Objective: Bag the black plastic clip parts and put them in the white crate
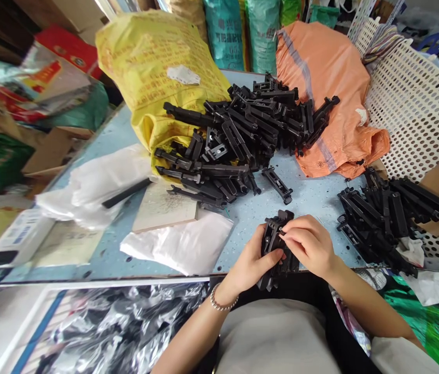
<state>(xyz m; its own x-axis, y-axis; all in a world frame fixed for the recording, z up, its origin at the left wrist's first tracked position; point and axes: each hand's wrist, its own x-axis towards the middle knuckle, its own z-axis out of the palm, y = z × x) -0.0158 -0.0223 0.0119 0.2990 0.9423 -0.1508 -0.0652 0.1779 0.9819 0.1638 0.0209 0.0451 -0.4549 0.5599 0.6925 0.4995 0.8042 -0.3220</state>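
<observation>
My left hand point(254, 262) is wrapped round a small stack of black plastic brackets point(276, 234) at the table's front edge. Over the stack's upper part, my right hand point(310, 245) has thumb and forefinger pinched together against it; whatever lies between those fingertips is too small to make out. One loose bracket point(277, 185), long and slotted, lies just beyond my hands. Farther back is a large heap of similar black brackets point(243, 130). A smaller pile of them point(386, 215) sits to the right of my right hand.
A yellow sack point(157, 67) and an orange sack point(324, 78) flank the large heap. At the right stands a white perforated basket point(417, 98). White plastic bags point(180, 241) and a flat pale board point(165, 208) lie left of my hands on the blue table point(118, 130).
</observation>
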